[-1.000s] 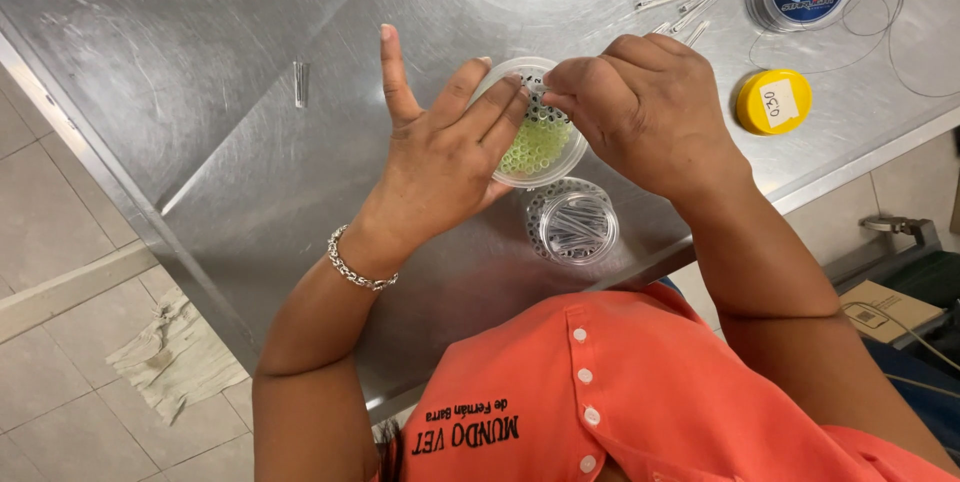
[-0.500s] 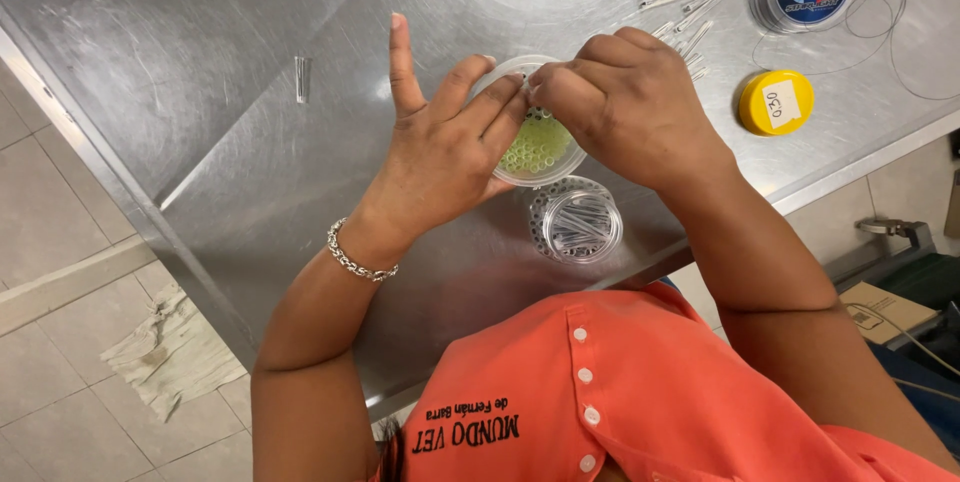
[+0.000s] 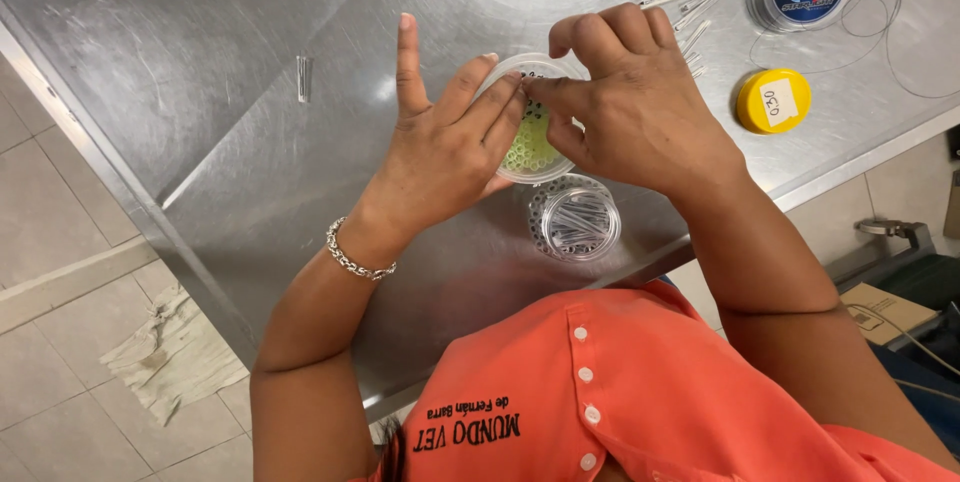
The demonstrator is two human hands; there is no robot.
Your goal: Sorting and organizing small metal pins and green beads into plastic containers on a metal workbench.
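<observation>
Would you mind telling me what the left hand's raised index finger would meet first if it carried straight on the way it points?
The left hand points its index finger up the picture, across the bare steel table. That line looks free to the frame edge; the finger's height above the table is unclear.

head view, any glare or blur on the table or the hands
Head view: soft glare streaks the steel table; left hand and right hand look sharp, meeting over a tub of green beads; faint shadows beneath them; the shirt at the bottom edge is slightly soft.
</observation>
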